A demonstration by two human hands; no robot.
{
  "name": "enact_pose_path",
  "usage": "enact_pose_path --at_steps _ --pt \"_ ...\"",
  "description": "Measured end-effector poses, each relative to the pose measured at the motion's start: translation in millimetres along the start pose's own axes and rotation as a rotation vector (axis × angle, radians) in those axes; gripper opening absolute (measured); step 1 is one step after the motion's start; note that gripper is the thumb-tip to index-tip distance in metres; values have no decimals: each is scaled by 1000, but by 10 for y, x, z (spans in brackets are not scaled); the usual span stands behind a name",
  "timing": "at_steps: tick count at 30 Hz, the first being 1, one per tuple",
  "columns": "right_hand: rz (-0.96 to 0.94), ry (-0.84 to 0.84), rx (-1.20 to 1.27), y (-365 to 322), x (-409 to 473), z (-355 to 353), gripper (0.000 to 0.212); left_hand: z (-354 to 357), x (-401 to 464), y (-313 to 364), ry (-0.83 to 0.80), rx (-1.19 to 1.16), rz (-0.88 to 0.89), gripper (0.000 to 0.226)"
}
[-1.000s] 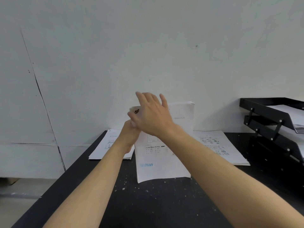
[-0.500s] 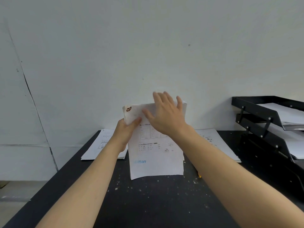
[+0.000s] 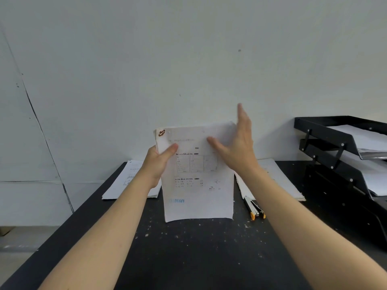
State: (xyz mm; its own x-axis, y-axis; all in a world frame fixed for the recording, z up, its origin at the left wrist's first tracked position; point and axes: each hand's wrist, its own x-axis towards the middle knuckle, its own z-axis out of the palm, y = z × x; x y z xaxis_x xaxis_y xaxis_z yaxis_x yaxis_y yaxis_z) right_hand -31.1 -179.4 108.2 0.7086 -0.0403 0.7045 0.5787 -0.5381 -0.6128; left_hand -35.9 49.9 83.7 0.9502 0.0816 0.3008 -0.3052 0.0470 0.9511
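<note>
Item: sheaf of printed sheets (image 3: 199,195), white, several leaves deep. It stands on end between the two hands, its lower edge resting on the black speckled surface (image 3: 188,258) and its top leaning slightly away.

Hands: left hand (image 3: 158,162) pinches the upper left edge, thumb on the front leaf and fingers behind. Right hand (image 3: 236,147) is spread with fingers straight; the palm is set against the upper right edge and the thumb lies across the front, gripping nothing.

Handling (judged): light, limp and smooth. Loose leaves are likely to slide or fan apart if held by one corner, and the edges crease easily. Best taken by both long edges near the top, or pinched firmly through all the leaves at once.

Markings: small brown picture at the top corner by the left thumb. Japanese print and three boxed tables sit mid-sheet, too small to read. Blue stamp low down, apparently "APPRO…", with the rest faint.

Nearby: stapler (image 3: 254,208) with orange tips lies below the right wrist. One flat paper pile (image 3: 123,183) lies beyond the left forearm, and another paper pile (image 3: 278,181) is behind the right forearm. Black stacked letter trays (image 3: 326,130) holding sheets stand well to the right of the right hand
</note>
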Motion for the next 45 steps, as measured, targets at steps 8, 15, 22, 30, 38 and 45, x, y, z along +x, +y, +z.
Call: enact_pose_path --at_steps 8,15,22,30,38,45 --pt "493 -332 724 679 -417 260 34 -73 27 -61 -29 -55 -14 14" --pt "505 -452 736 1023 -706 424 39 -156 -270 -714 -107 25 -183 34" --pt "515 -469 685 1104 -779 463 35 -150 -319 -1084 -60 107 -215 29" --pt "537 -434 698 1162 -872 506 36 -113 -369 -1203 -25 64 -227 26" --pt "568 -442 691 1166 -859 512 38 -129 -337 -1082 -31 84 -227 22" --pt "561 -471 680 1121 -854 477 44 -138 -98 -534 1 -39 -87 15"
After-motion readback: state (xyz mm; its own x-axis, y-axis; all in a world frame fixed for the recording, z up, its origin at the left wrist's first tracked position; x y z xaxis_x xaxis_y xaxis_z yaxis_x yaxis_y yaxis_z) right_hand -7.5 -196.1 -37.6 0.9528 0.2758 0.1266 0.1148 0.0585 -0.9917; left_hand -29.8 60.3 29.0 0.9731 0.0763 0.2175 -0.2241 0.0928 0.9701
